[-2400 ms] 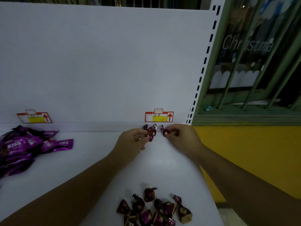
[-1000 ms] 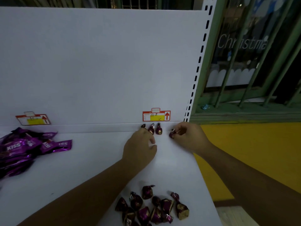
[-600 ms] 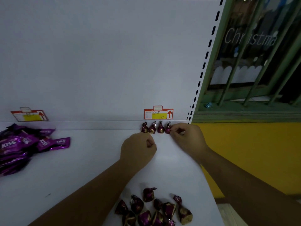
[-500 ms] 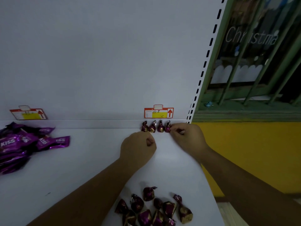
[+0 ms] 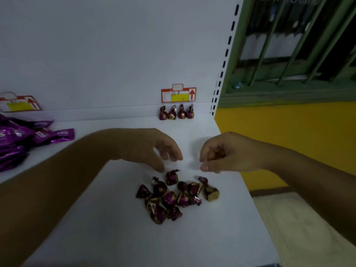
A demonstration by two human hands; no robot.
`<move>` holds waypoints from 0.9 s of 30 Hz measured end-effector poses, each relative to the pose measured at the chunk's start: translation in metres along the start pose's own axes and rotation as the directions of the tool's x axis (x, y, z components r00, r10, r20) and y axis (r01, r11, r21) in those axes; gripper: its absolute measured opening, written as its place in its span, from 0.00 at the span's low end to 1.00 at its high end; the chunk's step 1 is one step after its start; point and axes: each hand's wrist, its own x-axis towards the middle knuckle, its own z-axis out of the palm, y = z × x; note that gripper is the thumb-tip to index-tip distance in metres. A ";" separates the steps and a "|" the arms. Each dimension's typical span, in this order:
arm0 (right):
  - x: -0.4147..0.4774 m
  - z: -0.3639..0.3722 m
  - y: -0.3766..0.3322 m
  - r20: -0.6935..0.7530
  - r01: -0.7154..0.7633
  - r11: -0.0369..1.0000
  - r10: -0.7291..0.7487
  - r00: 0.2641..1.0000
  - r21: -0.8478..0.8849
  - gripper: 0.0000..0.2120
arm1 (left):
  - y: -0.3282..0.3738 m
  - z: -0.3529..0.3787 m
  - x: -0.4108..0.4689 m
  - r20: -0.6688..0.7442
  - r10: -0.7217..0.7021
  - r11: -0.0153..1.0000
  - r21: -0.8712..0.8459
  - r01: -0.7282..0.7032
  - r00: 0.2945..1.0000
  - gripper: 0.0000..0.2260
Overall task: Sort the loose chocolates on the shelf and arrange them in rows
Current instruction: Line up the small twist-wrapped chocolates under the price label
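Setting: retail shop, confectionery display. Evidence: white metal shelf [image 5: 212,237] with plain back panel [image 5: 115,45] and slotted upright [image 5: 225,60]. Red-and-yellow price label [image 5: 178,92] with arrow at the back edge, second price label [image 5: 19,103] further left. Foil-wrapped chocolates [image 5: 176,113] lined up beneath the first. Purple packets [image 5: 17,139] marked KISS heaped at left.

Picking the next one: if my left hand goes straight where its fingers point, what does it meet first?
Probably the topmost chocolate of the loose pile, just below your left hand; depth is unclear.
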 end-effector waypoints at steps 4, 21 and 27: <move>-0.032 0.015 -0.016 0.083 -0.057 0.991 0.067 0.994 -0.124 0.14 | 0.004 0.018 -0.005 -0.036 0.012 0.996 0.089 -0.008 0.999 0.12; -0.003 0.018 -0.006 -0.192 0.029 0.503 0.276 0.942 0.864 0.05 | -0.010 0.016 0.001 -0.349 -0.122 0.569 -0.792 -0.222 0.929 0.12; 0.034 0.017 -0.017 -0.211 0.130 0.300 0.254 0.944 0.945 0.08 | -0.011 0.004 0.008 -0.464 -0.206 0.403 -0.843 -0.357 0.862 0.06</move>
